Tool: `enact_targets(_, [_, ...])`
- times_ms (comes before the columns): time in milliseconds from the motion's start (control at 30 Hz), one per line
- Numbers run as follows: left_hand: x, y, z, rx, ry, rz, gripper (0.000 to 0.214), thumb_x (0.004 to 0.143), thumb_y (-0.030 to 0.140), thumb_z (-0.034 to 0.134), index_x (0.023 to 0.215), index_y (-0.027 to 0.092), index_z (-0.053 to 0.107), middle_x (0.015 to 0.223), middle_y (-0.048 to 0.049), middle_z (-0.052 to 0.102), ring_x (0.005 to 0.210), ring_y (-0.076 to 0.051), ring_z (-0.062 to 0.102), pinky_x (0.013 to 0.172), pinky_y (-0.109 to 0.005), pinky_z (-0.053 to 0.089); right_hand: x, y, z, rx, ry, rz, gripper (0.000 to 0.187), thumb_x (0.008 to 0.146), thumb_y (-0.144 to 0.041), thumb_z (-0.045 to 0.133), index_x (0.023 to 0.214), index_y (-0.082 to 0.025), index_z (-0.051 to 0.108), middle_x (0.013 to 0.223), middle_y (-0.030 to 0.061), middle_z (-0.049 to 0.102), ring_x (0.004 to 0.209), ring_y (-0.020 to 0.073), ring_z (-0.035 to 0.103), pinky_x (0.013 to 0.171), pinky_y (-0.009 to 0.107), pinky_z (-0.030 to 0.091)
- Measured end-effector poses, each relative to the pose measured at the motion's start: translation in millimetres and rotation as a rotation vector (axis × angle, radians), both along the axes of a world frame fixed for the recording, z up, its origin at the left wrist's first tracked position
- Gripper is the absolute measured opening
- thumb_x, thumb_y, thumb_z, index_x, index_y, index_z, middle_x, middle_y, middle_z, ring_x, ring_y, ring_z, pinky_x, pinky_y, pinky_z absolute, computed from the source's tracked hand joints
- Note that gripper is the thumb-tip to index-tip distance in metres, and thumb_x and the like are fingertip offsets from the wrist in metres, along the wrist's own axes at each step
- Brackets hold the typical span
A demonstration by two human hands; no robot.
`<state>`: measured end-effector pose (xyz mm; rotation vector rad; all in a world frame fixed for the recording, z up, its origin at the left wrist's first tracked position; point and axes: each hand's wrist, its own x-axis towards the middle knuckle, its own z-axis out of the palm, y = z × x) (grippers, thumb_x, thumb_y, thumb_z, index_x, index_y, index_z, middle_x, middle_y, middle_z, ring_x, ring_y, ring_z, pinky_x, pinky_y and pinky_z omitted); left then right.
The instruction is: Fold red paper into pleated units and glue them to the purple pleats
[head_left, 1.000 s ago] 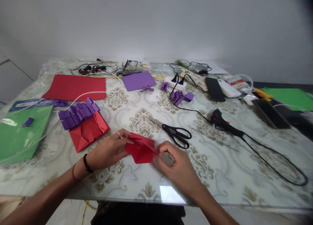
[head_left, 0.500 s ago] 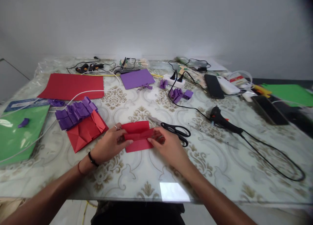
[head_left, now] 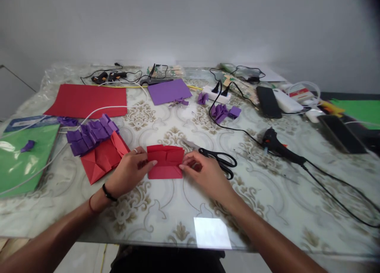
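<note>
A creased piece of red paper (head_left: 165, 160) stands between my hands over the patterned table. My left hand (head_left: 132, 168) pinches its left edge, thumb on the near face and fingers behind. At the right edge, my right hand (head_left: 204, 172) holds the paper between thumb and curled fingers. Just beyond my right hand lie black-handled scissors (head_left: 221, 158), blades pointing to the far left. Left of my left hand rests a folded red paper piece (head_left: 102, 160), with a row of pleated purple paper (head_left: 92, 134) overlapping its far edge.
A black glue gun (head_left: 279, 146) lies at the right, its cord trailing. Farther back are a white power strip (head_left: 216, 94), a purple sheet (head_left: 169, 91) and a large red sheet (head_left: 92, 100). Green paper (head_left: 32, 162) is at the left, phones (head_left: 341, 133) at the right.
The red paper's near flap and far part have shifted, so its folds now face me more upright. Both hands keep hold of its edges. The view has turned slightly left.
</note>
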<state>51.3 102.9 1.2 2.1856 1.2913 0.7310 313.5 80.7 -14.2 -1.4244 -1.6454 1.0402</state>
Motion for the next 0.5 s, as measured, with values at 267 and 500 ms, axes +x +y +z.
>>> enact_targets(267, [-13.2,-6.3,-6.3,0.121,0.056,-0.163,0.031,0.092,0.009,0.059,0.104,0.026,0.082,0.097,-0.0059,0.061,0.082,-0.019,0.064,0.073,-0.031,0.058,5.5,4.1,10.8,0.103,-0.046,0.125,0.012,0.085,-0.016,0.070,0.093,-0.023,0.064,0.086,0.0011,0.071,0.077,0.0189,0.067,0.072,0.032,0.053])
enact_targets(500, [-14.7,-16.4,-0.6,0.184,0.055,-0.162,0.046,0.090,0.002,0.052,0.112,0.029,0.082,0.093,-0.0031,0.061,0.077,-0.014,0.063,0.067,-0.025,0.055,-0.2,-16.2,60.0,0.506,-0.188,0.171,0.014,0.101,-0.022,0.066,0.114,-0.026,0.069,0.105,0.0059,0.070,0.097,0.0218,0.068,0.086,0.038,0.058])
